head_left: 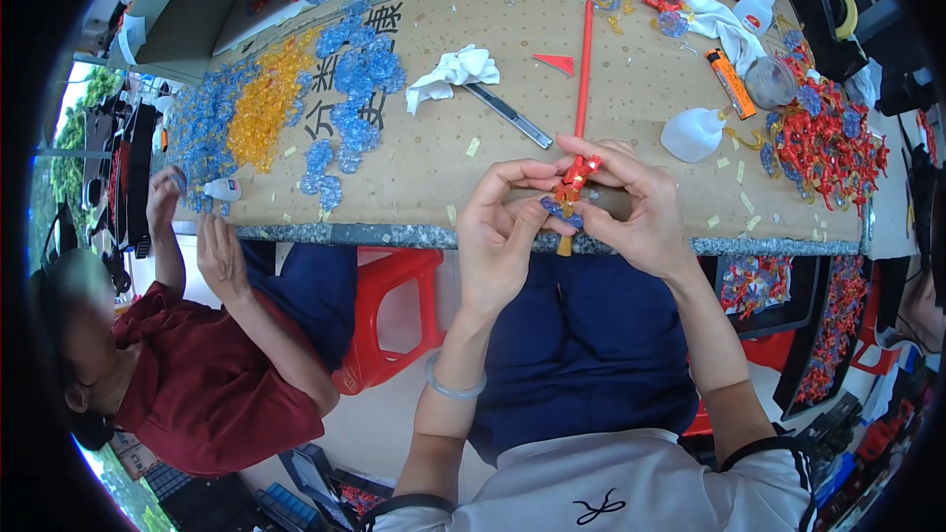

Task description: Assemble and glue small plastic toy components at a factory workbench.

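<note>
My left hand (498, 227) and my right hand (631, 207) meet at the table's front edge. Between their fingertips they pinch small plastic pieces on the near end of a long red stick (583, 59): a red piece (578, 174) on top and a blue piece (558, 209) below it. The stick runs away from me across the brown cardboard table cover (424, 167). Its pale lower tip pokes out below my fingers.
Piles of blue (355, 69) and yellow (264, 103) plastic pieces lie at the left, red ones (828, 138) at the right. A white cloth (453, 71), a utility knife (512, 116), glue bottles (695, 133) and an orange tube (730, 84) lie around. Another person in dark red (212, 374) works at my left beside a red stool (389, 310).
</note>
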Motion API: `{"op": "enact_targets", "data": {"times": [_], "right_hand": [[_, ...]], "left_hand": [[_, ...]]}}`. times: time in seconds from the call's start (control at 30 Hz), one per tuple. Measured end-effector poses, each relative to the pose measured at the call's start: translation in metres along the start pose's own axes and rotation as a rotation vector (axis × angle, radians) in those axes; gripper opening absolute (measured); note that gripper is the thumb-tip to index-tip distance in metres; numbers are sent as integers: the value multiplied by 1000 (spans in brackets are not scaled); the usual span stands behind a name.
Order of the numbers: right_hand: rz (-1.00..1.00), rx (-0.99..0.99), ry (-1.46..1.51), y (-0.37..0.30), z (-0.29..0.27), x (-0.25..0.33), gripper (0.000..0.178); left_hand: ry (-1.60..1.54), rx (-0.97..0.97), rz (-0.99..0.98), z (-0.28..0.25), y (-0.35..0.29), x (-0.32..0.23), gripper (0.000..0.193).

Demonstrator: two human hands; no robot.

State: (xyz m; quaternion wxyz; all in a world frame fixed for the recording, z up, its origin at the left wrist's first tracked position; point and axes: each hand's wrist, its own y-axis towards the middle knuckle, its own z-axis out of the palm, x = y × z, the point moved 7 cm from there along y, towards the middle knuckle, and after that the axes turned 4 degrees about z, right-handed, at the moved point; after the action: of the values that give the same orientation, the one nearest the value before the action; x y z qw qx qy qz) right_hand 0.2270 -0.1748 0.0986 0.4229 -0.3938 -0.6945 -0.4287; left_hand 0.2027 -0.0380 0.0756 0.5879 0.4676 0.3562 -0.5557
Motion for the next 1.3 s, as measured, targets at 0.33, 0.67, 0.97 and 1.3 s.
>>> {"op": "enact_targets", "data": {"times": [0.33, 0.67, 0.97, 1.3], "right_hand": [[-27, -12, 2, 0, -1, 2, 50], [13, -68, 104, 0, 0, -2, 48], [76, -91, 236, 1, 1, -8, 37], [-50, -20, 107, 3, 0, -5, 20]], "left_hand": [[-18, 29, -4, -2, -1, 2, 26], [-102, 55, -20, 5, 1, -5, 35], [-107, -37, -162, 1, 5, 1, 38], [-45, -29, -156, 1, 1, 2, 43]]}}
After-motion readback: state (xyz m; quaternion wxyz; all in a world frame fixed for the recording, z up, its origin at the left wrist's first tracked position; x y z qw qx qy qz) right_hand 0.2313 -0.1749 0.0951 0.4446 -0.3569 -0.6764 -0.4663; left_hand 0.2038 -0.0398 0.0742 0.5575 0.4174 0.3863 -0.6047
